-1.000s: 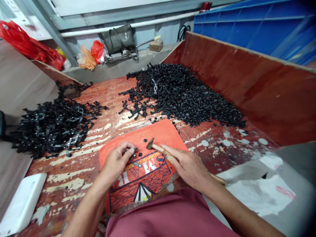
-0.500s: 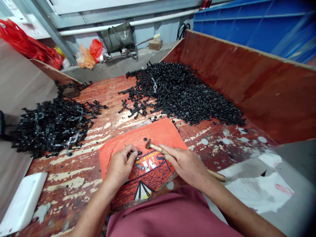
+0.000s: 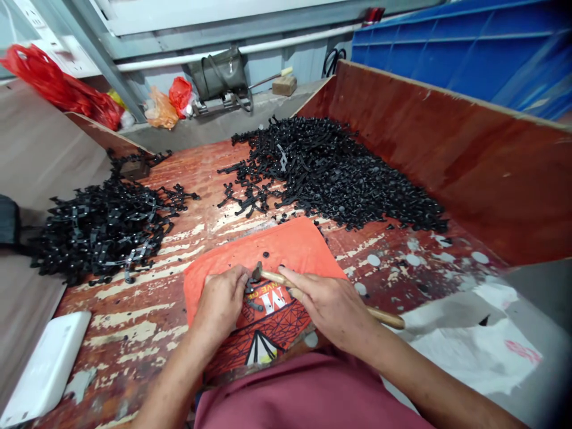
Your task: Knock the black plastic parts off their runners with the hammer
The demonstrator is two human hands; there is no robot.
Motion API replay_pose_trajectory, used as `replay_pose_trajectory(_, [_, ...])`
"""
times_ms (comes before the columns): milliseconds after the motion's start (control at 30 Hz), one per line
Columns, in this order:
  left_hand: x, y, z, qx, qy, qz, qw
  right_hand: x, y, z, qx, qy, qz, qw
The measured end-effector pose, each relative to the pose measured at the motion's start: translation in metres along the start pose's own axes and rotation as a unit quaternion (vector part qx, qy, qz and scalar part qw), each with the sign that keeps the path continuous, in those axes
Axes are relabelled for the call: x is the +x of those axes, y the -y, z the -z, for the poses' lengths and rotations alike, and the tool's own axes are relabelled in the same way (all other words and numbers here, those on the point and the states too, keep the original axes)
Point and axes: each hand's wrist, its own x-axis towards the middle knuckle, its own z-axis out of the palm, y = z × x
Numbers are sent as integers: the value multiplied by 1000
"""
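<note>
My right hand (image 3: 337, 304) is wrapped round the wooden handle of a hammer (image 3: 277, 277). The hammer's small metal head is down at the fingertips of my left hand (image 3: 222, 298). Those left fingers are pinched on a small black linkage part (image 3: 249, 287), mostly hidden by the hand and the hammer head. Under both hands lies an orange printed cloth (image 3: 295, 238). A small round black piece (image 3: 266, 254) rests on the cloth beyond the hammer head, and a grey strip (image 3: 254, 305) lies near my left fingers.
A large heap of black parts (image 3: 322, 167) lies at the back right, against a red-brown board (image 3: 447, 149). Another heap of linked black parts (image 3: 102, 226) is at the left. A white box-shaped object (image 3: 47, 366) sits at the near left, and white sheeting (image 3: 465, 333) at the right.
The hammer head has moved down and left, onto the part at my left fingertips. My left hand still pinches the part. The whole view has shifted slightly.
</note>
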Motion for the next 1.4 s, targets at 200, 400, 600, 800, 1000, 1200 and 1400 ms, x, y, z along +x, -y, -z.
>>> replay_pose_trajectory(200, [-1,-1,-5,-16,-36,7,999,1,-1,8,21,5,4,1000])
replay_pose_trajectory(400, [-2,1,-7,-47,-60,15,997,-1,5,11,14,-24,16,999])
replay_pose_trajectory(600, [-2,2,-8,-60,-55,10,997,1,2,-1,-31,-12,21,999])
replay_pose_trajectory(800, [0,12,-12,-104,-47,14,993,6,7,-3,-39,17,-5,999])
replay_pose_trajectory(1000, [7,2,21,-331,-13,43,942,6,-9,25,93,-59,-41,993])
replay_pose_trajectory(1200, [40,-6,21,-347,-56,22,936,-10,-32,14,-37,-37,-92,994])
replay_pose_trajectory(1400, [69,9,-4,-197,-114,2,974,-13,-32,4,-21,-37,-96,994])
